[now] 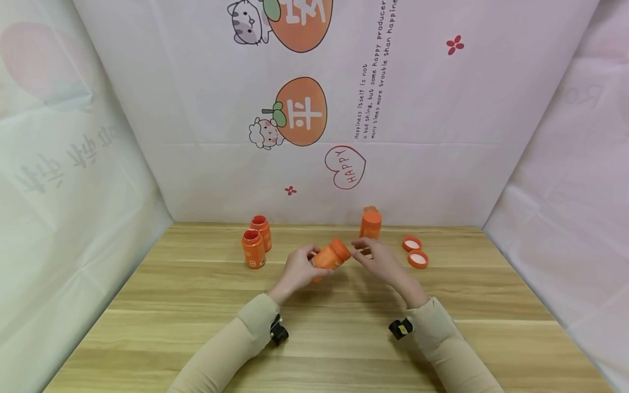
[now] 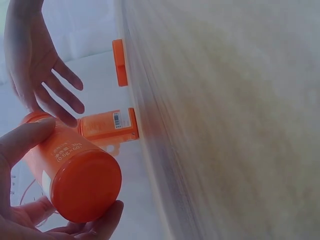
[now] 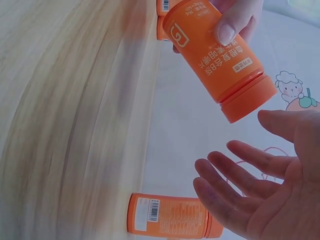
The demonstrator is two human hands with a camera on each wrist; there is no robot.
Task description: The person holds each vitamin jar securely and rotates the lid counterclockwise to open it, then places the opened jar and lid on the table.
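My left hand [image 1: 301, 269] grips an orange pill bottle [image 3: 215, 55] round its body and holds it tilted above the table, its capped end toward the right. The bottle's orange screw cap [image 1: 340, 249] is on. Close to that cap, my right hand [image 1: 378, 262] has its fingers spread and a little bent, with nothing in them; the right wrist view shows a gap between its fingertips [image 3: 235, 145] and the cap. Behind the right hand stands another capped orange bottle [image 1: 371, 222], partly covered by the hand in the head view.
Two uncapped orange bottles [image 1: 254, 250] stand upright at the left on the wooden table [image 1: 324, 338]. Two loose orange caps [image 1: 417, 259] lie at the right with their white insides up. A printed white cloth [image 1: 413, 180] hangs at the back.
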